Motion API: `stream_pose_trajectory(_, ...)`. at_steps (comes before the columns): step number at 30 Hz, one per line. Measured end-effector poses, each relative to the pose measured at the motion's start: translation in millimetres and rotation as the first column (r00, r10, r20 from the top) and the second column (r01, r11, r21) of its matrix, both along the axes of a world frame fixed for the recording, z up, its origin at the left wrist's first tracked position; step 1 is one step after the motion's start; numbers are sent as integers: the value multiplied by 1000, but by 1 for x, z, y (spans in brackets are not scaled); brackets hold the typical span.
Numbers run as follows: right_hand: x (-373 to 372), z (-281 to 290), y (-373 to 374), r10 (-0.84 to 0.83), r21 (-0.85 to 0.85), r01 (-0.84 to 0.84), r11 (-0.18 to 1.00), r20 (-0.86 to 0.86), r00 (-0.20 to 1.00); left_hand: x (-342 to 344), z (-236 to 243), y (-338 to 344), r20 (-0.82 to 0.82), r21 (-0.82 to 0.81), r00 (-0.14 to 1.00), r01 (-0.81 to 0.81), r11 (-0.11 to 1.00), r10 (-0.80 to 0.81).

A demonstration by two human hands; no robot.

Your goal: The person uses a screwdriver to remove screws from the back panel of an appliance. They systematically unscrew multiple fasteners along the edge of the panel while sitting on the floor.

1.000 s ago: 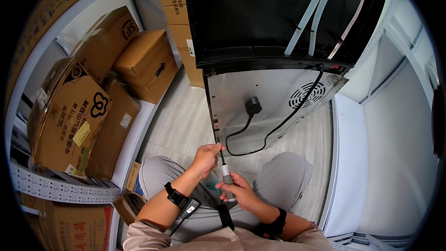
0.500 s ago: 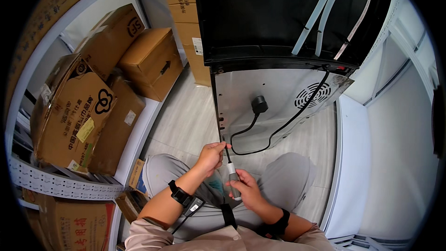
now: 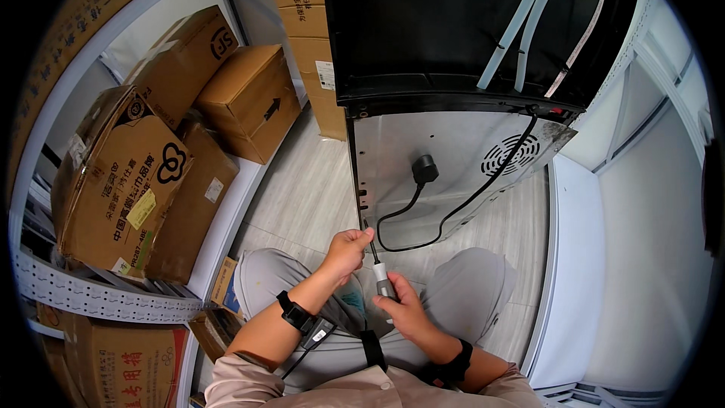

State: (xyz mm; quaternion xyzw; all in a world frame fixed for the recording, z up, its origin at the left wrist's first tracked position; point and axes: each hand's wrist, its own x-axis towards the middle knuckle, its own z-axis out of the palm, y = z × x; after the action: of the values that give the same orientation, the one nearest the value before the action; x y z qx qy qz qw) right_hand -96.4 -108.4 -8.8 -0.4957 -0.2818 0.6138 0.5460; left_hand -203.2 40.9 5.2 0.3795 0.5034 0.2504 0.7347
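Note:
My right hand [image 3: 405,308] is wrapped round the grey and white handle of a screwdriver [image 3: 381,278], whose dark shaft points away from me. My left hand [image 3: 349,251] is closed, thumb and fingertips pinched at the shaft near its far end. The tip meets the lower left edge of a metal back panel [image 3: 393,151] on a tall black appliance; a screw there is too small to make out. A black power cord [image 3: 483,189] loops in front of the panel, and its plug [image 3: 425,169] hangs against the metal.
Several cardboard boxes [image 3: 124,181] fill a grey metal shelf [image 3: 113,298] on the left. A tall carton [image 3: 321,68] stands beside the appliance. Pale hoses [image 3: 521,23] run down its black upper back. A white ledge [image 3: 570,257] lies to the right, above a wood-look floor [image 3: 283,189].
The screwdriver handle has turned slightly and my right hand has shifted a little right with it. My left hand keeps its pinch at the shaft. The view has shifted slightly.

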Motion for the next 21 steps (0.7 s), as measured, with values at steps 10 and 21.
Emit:
stream_pose_trajectory(10, 3, 3, -2, 109, -76, -118, 990, -116, 987, -2, -4, -2, 74, -27, 997, -14, 1000, 16)
stream_pose_trajectory(21, 2, -2, -3, 61, -9, -62, 998, -58, 996, -3, 1, 1, 112, -77, 994, 3, 997, 5)
